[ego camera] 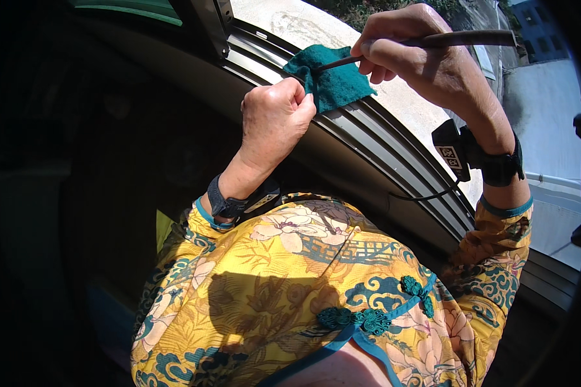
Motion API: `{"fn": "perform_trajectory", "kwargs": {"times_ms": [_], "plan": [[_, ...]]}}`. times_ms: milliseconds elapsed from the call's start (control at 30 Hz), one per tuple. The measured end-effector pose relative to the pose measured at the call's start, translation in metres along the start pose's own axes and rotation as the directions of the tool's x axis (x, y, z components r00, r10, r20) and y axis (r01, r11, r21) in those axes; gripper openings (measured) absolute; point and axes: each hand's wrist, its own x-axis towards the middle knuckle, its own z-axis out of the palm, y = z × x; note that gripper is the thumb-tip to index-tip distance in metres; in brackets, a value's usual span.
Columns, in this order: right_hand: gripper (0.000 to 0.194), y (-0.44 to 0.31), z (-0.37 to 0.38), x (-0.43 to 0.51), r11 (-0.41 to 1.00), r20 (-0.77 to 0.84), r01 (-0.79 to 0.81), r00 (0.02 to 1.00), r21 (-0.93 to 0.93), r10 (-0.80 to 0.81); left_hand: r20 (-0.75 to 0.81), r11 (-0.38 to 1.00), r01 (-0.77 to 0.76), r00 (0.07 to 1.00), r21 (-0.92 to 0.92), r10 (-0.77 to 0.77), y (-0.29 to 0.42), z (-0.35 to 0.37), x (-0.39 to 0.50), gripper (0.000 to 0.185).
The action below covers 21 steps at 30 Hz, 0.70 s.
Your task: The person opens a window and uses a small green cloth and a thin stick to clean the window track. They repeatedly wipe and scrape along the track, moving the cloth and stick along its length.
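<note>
A dark green cloth lies across the metal tracks of a sliding-window sill, with folds at its left side. My left hand is closed at the cloth's near left edge, thumb against the curled forefinger, apparently pinching it; the exact grip is hidden. In my right hand is a dark tapered stick, possibly a chopstick. Its thin end presses into a fold of the cloth just beyond my left hand, while the thick end sticks out to the right.
A dark window frame upright rises from the tracks at upper left. Outside lies a pale sunlit ledge. Both wrists carry black straps; a boxy device with a cable sits at the right one.
</note>
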Motion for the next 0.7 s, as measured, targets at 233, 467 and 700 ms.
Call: {"fn": "perform_trajectory", "kwargs": {"times_ms": [233,467,700], "plan": [[0.028,-0.015,-0.009,-0.061,0.975,0.020,-0.204,0.978,-0.086,0.206,0.206,0.983,-0.142,0.965,-0.119,0.164,0.018,0.032,-0.016,0.016],[0.018,-0.023,0.007,-0.094,0.994,-0.027,-0.062,0.998,-0.085,0.060,0.178,0.983,-0.106,0.975,-0.150,0.132,0.026,0.024,-0.027,0.016],[0.019,-0.005,0.055,-0.072,0.928,-0.105,0.293,0.940,-0.231,-0.323,-0.080,0.987,0.018,0.996,-0.158,-0.031,0.015,-0.008,-0.025,0.015]]}}
